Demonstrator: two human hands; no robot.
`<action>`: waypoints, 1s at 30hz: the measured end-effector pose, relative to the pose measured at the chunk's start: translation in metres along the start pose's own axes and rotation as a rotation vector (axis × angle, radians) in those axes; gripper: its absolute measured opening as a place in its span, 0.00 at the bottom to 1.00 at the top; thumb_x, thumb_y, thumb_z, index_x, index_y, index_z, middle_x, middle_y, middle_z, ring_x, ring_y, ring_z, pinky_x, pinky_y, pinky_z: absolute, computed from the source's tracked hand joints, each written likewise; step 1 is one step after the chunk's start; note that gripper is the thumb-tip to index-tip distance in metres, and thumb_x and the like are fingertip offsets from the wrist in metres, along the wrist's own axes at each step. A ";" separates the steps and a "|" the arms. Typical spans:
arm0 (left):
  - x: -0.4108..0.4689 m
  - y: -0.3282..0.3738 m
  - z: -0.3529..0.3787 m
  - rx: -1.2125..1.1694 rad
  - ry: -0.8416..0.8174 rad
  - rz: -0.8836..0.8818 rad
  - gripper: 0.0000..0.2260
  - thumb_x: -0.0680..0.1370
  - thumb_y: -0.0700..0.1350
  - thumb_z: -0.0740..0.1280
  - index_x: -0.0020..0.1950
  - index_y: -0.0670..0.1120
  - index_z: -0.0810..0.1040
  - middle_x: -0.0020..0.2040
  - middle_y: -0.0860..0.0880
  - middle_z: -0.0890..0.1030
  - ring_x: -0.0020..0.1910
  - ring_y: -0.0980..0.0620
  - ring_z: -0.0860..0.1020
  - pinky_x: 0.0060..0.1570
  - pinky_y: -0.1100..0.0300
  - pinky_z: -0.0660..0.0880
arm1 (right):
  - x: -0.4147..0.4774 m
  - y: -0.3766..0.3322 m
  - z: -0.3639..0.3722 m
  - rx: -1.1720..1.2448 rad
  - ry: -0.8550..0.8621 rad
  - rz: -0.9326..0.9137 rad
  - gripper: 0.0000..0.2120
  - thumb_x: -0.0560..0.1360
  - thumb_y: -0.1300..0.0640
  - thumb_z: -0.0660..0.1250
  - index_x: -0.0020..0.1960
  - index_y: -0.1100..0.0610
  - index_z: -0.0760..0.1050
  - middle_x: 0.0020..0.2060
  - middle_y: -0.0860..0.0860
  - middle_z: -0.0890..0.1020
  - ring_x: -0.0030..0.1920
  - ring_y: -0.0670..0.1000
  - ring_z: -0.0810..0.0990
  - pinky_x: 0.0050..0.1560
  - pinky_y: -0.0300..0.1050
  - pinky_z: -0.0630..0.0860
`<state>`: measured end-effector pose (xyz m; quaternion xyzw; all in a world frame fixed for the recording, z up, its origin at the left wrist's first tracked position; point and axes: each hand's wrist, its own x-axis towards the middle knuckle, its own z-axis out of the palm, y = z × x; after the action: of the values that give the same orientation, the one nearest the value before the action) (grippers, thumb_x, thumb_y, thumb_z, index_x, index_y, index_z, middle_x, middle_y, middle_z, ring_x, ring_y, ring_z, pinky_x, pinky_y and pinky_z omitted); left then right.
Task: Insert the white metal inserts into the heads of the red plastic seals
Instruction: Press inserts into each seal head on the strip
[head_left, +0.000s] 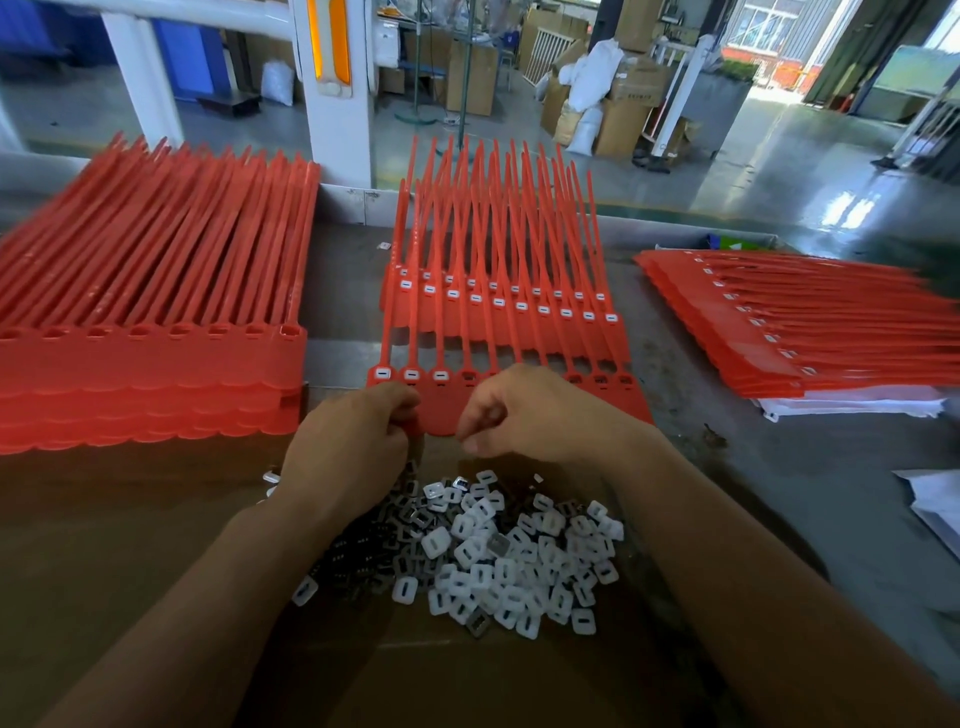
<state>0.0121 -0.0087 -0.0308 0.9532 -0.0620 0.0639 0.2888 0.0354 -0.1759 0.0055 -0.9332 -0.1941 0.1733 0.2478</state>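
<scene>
We see the front strip of red seals (441, 410) lying just beyond the pile of white inserts (509, 561), its straps running away from the pile. Three heads at the strip's left end carry seated inserts (412, 373). The heads we can see further right are dark and unfilled.

The left hand (358, 447) sits above the pile's left edge. Its grip is clamped on the strip's near edge, fingers curled round the red tab. The right hand (524, 410) lies over the strip's middle heads, directly beyond the pile. Its fingers are curled, with thumb and forefinger close together, but we cannot tell whether that grip holds an insert or nothing.

Farther beyond the pile lies a second strip (498, 301) with white showing in every head. The pile rests on a brown cardboard sheet (156, 545) spread over the grey surface (779, 493). Left of the pile and beyond it stands a tall stack of red seals (150, 364) with empty heads. Right of the pile and beyond it lies a lower stack (779, 332) showing white inserts.
</scene>
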 end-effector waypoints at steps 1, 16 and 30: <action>0.000 0.000 0.000 -0.001 0.001 0.001 0.18 0.74 0.36 0.60 0.62 0.49 0.75 0.58 0.51 0.80 0.55 0.52 0.76 0.51 0.64 0.67 | -0.003 0.000 0.000 -0.001 -0.015 0.006 0.06 0.71 0.58 0.71 0.48 0.53 0.81 0.39 0.39 0.77 0.43 0.37 0.74 0.43 0.29 0.69; 0.001 -0.001 0.002 -0.002 0.005 0.009 0.19 0.74 0.35 0.60 0.62 0.49 0.75 0.57 0.52 0.80 0.55 0.52 0.76 0.52 0.63 0.69 | -0.015 0.006 0.009 -0.086 -0.042 -0.037 0.07 0.72 0.59 0.70 0.40 0.48 0.75 0.38 0.38 0.74 0.41 0.37 0.73 0.41 0.29 0.69; 0.000 -0.001 0.001 0.001 0.003 -0.006 0.19 0.73 0.35 0.60 0.61 0.49 0.76 0.56 0.52 0.80 0.55 0.52 0.76 0.53 0.62 0.69 | -0.024 0.010 0.018 -0.071 -0.032 -0.062 0.05 0.77 0.60 0.63 0.46 0.51 0.69 0.40 0.41 0.72 0.44 0.42 0.73 0.44 0.33 0.69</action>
<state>0.0120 -0.0086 -0.0320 0.9534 -0.0586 0.0646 0.2888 0.0102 -0.1874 -0.0090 -0.9321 -0.2329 0.1734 0.2168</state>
